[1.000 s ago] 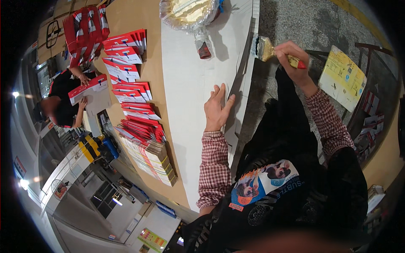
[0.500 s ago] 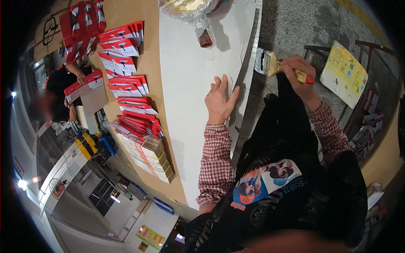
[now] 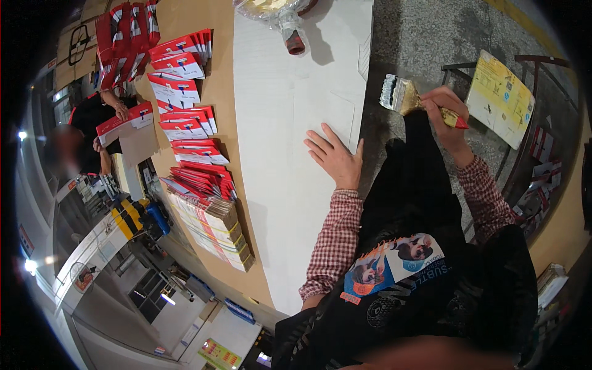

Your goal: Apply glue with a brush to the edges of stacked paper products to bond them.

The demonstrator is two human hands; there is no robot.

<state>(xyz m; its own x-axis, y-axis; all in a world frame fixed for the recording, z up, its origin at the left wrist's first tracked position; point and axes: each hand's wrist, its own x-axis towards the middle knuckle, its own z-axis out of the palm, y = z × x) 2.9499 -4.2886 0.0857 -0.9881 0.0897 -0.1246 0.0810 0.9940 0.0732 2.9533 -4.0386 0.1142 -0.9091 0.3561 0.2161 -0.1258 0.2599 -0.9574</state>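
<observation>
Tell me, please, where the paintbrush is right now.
In the head view, the paintbrush is right of centre, held in the right hand against the speckled floor, between the white sheet and the yellow-and-white panel.

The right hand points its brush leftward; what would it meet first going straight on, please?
The brush in the right hand would likely first meet the right edge of the white work surface, though their relative heights are unclear.
</observation>
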